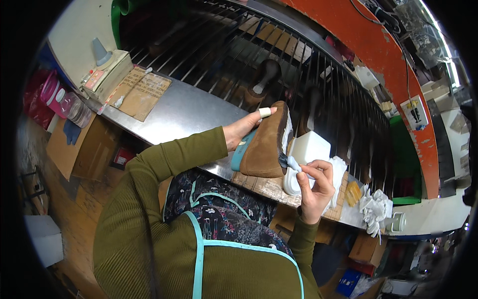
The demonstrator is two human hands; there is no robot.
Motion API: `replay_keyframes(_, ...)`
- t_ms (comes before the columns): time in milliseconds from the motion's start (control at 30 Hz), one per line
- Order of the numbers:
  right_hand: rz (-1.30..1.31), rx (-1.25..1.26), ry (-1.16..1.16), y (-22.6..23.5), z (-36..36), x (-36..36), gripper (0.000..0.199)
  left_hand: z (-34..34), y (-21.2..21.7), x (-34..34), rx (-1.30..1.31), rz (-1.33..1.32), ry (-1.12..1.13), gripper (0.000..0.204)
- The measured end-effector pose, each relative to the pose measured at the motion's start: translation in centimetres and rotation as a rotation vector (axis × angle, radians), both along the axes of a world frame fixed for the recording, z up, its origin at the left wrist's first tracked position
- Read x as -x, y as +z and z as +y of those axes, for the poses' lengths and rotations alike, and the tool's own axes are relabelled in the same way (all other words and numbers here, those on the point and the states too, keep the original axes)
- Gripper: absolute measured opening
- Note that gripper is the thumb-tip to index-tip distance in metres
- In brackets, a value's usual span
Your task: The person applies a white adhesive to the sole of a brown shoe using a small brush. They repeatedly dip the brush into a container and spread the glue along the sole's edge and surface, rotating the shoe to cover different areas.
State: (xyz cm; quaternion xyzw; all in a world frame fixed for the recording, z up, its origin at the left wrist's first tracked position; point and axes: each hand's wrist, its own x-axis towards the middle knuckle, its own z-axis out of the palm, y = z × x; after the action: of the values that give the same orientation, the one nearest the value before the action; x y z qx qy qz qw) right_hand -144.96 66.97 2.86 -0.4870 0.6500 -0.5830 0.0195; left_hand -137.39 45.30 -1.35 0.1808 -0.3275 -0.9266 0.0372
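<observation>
A brown suede shoe upper (pixel 264 149) on a teal last (pixel 240 154) is tilted over the near edge of the bench. My left hand (pixel 243 128) grips it by the last, with a pale wrap around one finger. The shoe's underside faces right and shows a dark rim with a white patch. In front of its lower end, my right hand (pixel 317 187) pinches a small brush (pixel 294 163) with a pale wrapped handle. Its dark tip meets the underside edge. Just beyond that hand stands a white plastic container (pixel 309 147).
A rod conveyor (pixel 199 55) carrying dark shoes (pixel 268 74) runs behind the metal bench (pixel 174 112). Cardboard (pixel 142 94) lies at left beside a box with a grey cone (pixel 101 52). Crumpled white gloves (pixel 374 209) and a yellow block (pixel 353 193) lie at right.
</observation>
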Motion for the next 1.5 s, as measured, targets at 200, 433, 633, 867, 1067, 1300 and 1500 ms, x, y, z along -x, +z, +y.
replay_keyframes(200,0.025,0.035,0.146,0.5,-1.8,0.5,0.017,-0.3,-1.6,-0.3,-0.146,0.113,-0.151,0.053)
replay_keyframes(433,-0.056,0.04,0.4,1.3,-4.0,1.0,0.017,2.2,-2.5,-2.9,0.477,0.425,-0.16,0.038)
replay_keyframes(633,-0.069,-0.077,0.645,1.7,-6.1,2.0,0.018,3.5,-0.6,-6.5,0.738,0.494,-0.326,0.046)
replay_keyframes(867,-0.184,-0.204,0.921,0.8,-8.8,2.2,0.019,6.0,-3.7,-8.0,0.417,0.511,-0.563,0.051)
replay_keyframes(1067,-0.186,-0.263,0.966,-1.4,-9.5,2.8,0.02,6.7,-3.3,-8.3,0.375,0.498,-0.579,0.053)
replay_keyframes(1300,-0.126,-0.3,0.98,-2.0,-9.5,3.8,0.019,7.2,-2.9,-8.1,0.353,0.476,-0.575,0.056)
replay_keyframes(1500,-0.123,-0.325,0.842,-1.2,-9.5,3.6,0.018,7.4,-2.6,-7.8,0.353,0.452,-0.584,0.058)
